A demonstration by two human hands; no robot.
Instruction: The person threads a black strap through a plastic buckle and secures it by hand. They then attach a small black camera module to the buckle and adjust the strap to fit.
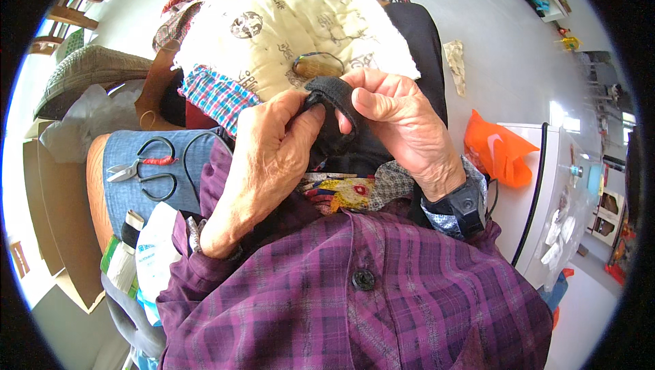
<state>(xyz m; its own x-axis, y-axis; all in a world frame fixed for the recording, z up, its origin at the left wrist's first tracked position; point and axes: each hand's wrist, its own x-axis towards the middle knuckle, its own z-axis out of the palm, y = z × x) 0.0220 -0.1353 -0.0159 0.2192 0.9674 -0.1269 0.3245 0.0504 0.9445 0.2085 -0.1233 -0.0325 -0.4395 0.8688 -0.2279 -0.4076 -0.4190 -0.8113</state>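
Note:
Both hands meet over my lap around a black fabric strap point(334, 92), which is bent into a loop. My left hand point(273, 145) pinches its left end between thumb and fingers. On the other side my right hand point(396, 114) grips the strap's edge, with a fingertip showing through the loop. Just beyond the hands, a brown oval piece point(319, 68) with a dark cord around it rests on a cream printed cushion point(293, 22). Whether a needle or thread is in the fingers is too small to tell.
Black-handled scissors point(147, 169) lie on blue denim cloth point(184, 186) at the left. A checked cloth point(222, 94) hangs by the cushion. An orange bag point(498, 148) leans at a white cabinet point(539, 193) on the right. A woven hat point(89, 77) sits far left.

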